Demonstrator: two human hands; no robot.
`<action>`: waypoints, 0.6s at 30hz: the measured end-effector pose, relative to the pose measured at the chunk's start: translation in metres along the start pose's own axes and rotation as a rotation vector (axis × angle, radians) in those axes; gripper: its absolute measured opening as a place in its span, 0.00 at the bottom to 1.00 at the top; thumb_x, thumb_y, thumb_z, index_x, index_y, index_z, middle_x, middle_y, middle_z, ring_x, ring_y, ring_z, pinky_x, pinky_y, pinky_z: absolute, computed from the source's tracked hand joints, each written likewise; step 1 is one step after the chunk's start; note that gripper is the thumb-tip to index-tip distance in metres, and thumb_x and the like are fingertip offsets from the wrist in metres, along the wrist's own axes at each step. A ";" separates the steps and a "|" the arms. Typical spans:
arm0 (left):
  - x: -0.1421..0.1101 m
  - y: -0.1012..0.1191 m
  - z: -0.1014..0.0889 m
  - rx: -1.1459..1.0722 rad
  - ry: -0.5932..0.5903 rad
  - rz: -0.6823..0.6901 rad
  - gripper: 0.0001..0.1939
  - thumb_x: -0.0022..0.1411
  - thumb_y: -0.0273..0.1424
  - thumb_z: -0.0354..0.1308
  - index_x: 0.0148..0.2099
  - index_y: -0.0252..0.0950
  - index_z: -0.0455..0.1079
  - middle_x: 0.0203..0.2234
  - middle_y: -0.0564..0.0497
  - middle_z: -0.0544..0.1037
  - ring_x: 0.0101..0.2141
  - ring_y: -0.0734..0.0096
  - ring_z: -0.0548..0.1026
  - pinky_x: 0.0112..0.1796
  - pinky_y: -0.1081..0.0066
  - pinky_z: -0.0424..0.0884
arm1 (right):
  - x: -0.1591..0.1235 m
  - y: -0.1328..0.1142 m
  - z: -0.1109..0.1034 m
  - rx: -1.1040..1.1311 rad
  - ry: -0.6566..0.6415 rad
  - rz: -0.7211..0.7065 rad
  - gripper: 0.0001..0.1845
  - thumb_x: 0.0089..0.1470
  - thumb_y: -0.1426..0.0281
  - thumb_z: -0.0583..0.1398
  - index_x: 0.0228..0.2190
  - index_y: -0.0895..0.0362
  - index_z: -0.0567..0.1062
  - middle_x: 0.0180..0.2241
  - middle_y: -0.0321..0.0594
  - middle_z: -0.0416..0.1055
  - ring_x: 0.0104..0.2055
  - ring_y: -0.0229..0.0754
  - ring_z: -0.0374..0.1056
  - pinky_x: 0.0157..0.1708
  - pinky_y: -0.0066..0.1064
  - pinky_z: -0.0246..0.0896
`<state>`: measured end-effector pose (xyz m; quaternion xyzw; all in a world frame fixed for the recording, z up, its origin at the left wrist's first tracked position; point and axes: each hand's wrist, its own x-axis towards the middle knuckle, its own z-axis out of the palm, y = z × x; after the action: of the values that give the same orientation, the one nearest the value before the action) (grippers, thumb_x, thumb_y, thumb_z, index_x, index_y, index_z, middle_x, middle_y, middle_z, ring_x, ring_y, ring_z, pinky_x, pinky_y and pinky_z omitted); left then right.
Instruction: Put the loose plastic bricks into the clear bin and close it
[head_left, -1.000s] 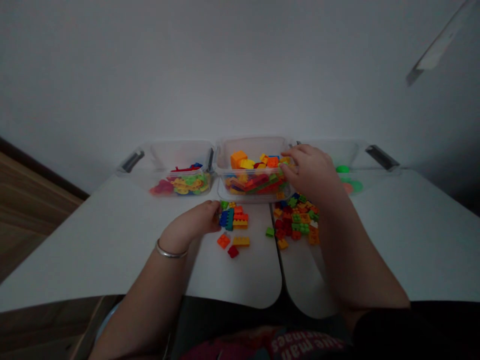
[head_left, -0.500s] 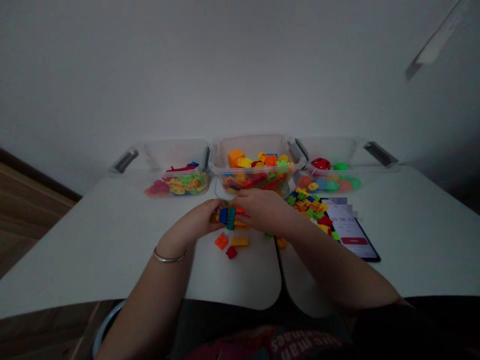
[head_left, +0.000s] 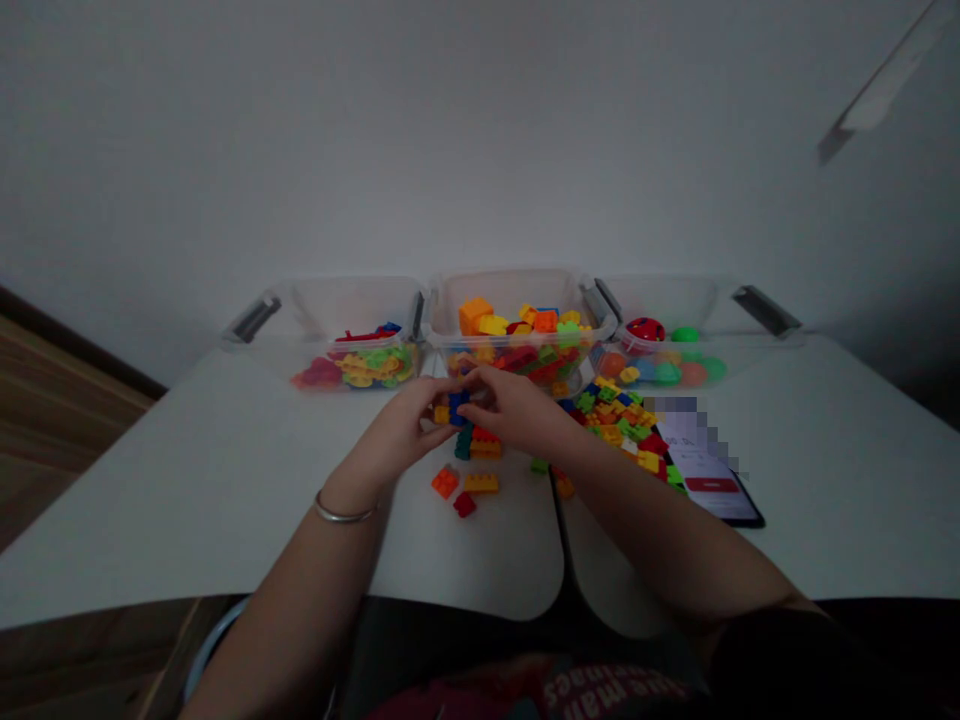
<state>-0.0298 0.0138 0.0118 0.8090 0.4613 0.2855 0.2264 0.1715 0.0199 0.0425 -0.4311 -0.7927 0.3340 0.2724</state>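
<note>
1. I had both hands together just below the middle of the frame. The left hand [head_left: 401, 425] reached in from the lower left, a bangle [head_left: 345, 515] on its wrist, and the right hand [head_left: 517, 408] reached in from the lower right.
2. The grip was narrow on both sides: the fingers of each hand closed on a blue block [head_left: 457, 408] from opposite sides. A yellow block [head_left: 442, 414] showed just left of it, and I could not tell whether the two were joined.
3. The blue block sat between the hands, in front of the middle tub [head_left: 510, 290]. I could not tell whether it touched the table [head_left: 187, 480].
4. Just below the hands stood a teal block [head_left: 463, 447] and a yellow-and-red stack [head_left: 485, 443]. Lower down lay an orange block [head_left: 445, 482], a yellow brick [head_left: 481, 483] and a red block [head_left: 464, 504].
5. To the right lay a heap of bricks [head_left: 615, 425] beside a phone [head_left: 712, 495].
6. I judged the step in hand to be fitting blocks together by hand. The next move called for square, firm pressure on the studs.
</note>
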 end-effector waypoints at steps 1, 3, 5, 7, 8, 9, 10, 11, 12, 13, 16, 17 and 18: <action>0.000 0.001 0.000 0.023 0.000 0.022 0.21 0.60 0.36 0.60 0.55 0.39 0.66 0.43 0.46 0.72 0.42 0.63 0.72 0.43 0.63 0.73 | 0.000 0.000 0.000 -0.004 -0.002 0.004 0.15 0.55 0.71 0.61 0.45 0.59 0.73 0.44 0.46 0.77 0.43 0.40 0.74 0.42 0.31 0.67; -0.001 0.003 0.000 0.065 -0.004 0.066 0.20 0.60 0.34 0.60 0.54 0.39 0.67 0.42 0.47 0.72 0.43 0.63 0.73 0.45 0.61 0.72 | 0.000 0.000 0.001 -0.020 -0.010 0.010 0.17 0.55 0.71 0.61 0.47 0.59 0.72 0.40 0.44 0.78 0.41 0.41 0.74 0.40 0.31 0.67; -0.001 0.004 0.002 0.078 -0.002 0.108 0.19 0.61 0.33 0.59 0.54 0.39 0.67 0.41 0.47 0.73 0.43 0.63 0.73 0.46 0.62 0.72 | 0.000 -0.002 0.001 -0.027 -0.016 0.002 0.20 0.54 0.71 0.61 0.49 0.59 0.70 0.38 0.43 0.77 0.38 0.40 0.74 0.37 0.30 0.66; -0.001 0.005 0.006 0.070 0.006 0.135 0.19 0.61 0.32 0.59 0.55 0.38 0.67 0.42 0.47 0.73 0.43 0.63 0.73 0.46 0.62 0.72 | -0.001 -0.004 -0.002 -0.032 -0.021 -0.015 0.21 0.53 0.71 0.60 0.49 0.59 0.70 0.36 0.41 0.77 0.36 0.39 0.73 0.35 0.29 0.65; -0.001 0.006 0.008 0.060 0.013 0.139 0.19 0.62 0.32 0.58 0.55 0.38 0.66 0.43 0.46 0.73 0.43 0.64 0.73 0.45 0.63 0.72 | -0.002 -0.005 -0.006 -0.038 -0.022 -0.031 0.20 0.52 0.72 0.60 0.49 0.59 0.70 0.36 0.41 0.77 0.36 0.39 0.72 0.35 0.28 0.64; -0.001 0.007 0.010 0.050 0.021 0.135 0.20 0.62 0.32 0.58 0.56 0.39 0.66 0.44 0.46 0.73 0.43 0.64 0.73 0.45 0.64 0.72 | -0.003 -0.007 -0.010 -0.043 -0.021 -0.057 0.21 0.52 0.72 0.60 0.49 0.58 0.70 0.36 0.40 0.76 0.35 0.38 0.71 0.35 0.28 0.63; -0.001 0.008 0.012 0.042 0.034 0.126 0.21 0.62 0.32 0.58 0.57 0.39 0.65 0.44 0.46 0.73 0.43 0.64 0.73 0.45 0.64 0.72 | -0.005 -0.009 -0.016 -0.046 -0.018 -0.091 0.21 0.52 0.72 0.60 0.49 0.58 0.70 0.37 0.39 0.76 0.35 0.38 0.71 0.34 0.28 0.63; -0.001 0.009 0.014 0.038 0.047 0.118 0.23 0.62 0.33 0.58 0.59 0.40 0.63 0.44 0.47 0.73 0.42 0.65 0.74 0.44 0.64 0.73 | -0.007 -0.011 -0.023 -0.049 -0.010 -0.130 0.21 0.52 0.72 0.60 0.49 0.57 0.71 0.38 0.39 0.76 0.35 0.37 0.70 0.34 0.27 0.63; -0.001 0.010 0.015 0.042 0.062 0.119 0.24 0.63 0.33 0.58 0.60 0.40 0.62 0.43 0.47 0.73 0.42 0.65 0.74 0.44 0.65 0.73 | -0.009 -0.012 -0.031 -0.048 0.007 -0.164 0.20 0.52 0.72 0.59 0.49 0.56 0.71 0.39 0.39 0.76 0.34 0.36 0.70 0.33 0.27 0.62; -0.001 0.010 0.015 0.055 0.081 0.131 0.25 0.63 0.33 0.58 0.61 0.41 0.61 0.43 0.48 0.73 0.41 0.66 0.74 0.43 0.65 0.73 | -0.011 -0.014 -0.040 -0.054 0.037 -0.183 0.17 0.54 0.71 0.58 0.47 0.55 0.73 0.40 0.39 0.75 0.33 0.36 0.69 0.33 0.28 0.62; -0.002 0.009 0.012 0.135 0.126 0.222 0.23 0.65 0.33 0.57 0.61 0.40 0.62 0.41 0.48 0.74 0.39 0.67 0.74 0.41 0.66 0.73 | -0.019 -0.014 -0.067 -0.117 0.232 -0.168 0.11 0.54 0.69 0.59 0.40 0.56 0.76 0.35 0.39 0.74 0.31 0.37 0.68 0.32 0.30 0.63; -0.002 0.008 0.010 0.164 0.129 0.254 0.21 0.65 0.32 0.57 0.59 0.39 0.63 0.41 0.48 0.74 0.40 0.67 0.74 0.41 0.66 0.73 | -0.021 -0.012 -0.075 -0.158 0.331 -0.169 0.11 0.53 0.69 0.60 0.39 0.56 0.76 0.35 0.39 0.74 0.31 0.38 0.68 0.33 0.32 0.64; -0.003 0.006 0.009 0.190 0.127 0.281 0.19 0.65 0.32 0.56 0.58 0.39 0.65 0.41 0.47 0.74 0.40 0.67 0.74 0.42 0.67 0.73 | -0.023 -0.009 -0.082 -0.206 0.441 -0.171 0.11 0.52 0.69 0.60 0.39 0.56 0.76 0.36 0.41 0.74 0.33 0.39 0.69 0.34 0.34 0.64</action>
<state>-0.0210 0.0075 0.0087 0.8635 0.3822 0.3199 0.0772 0.2367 0.0203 0.0979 -0.4506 -0.7777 0.1252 0.4202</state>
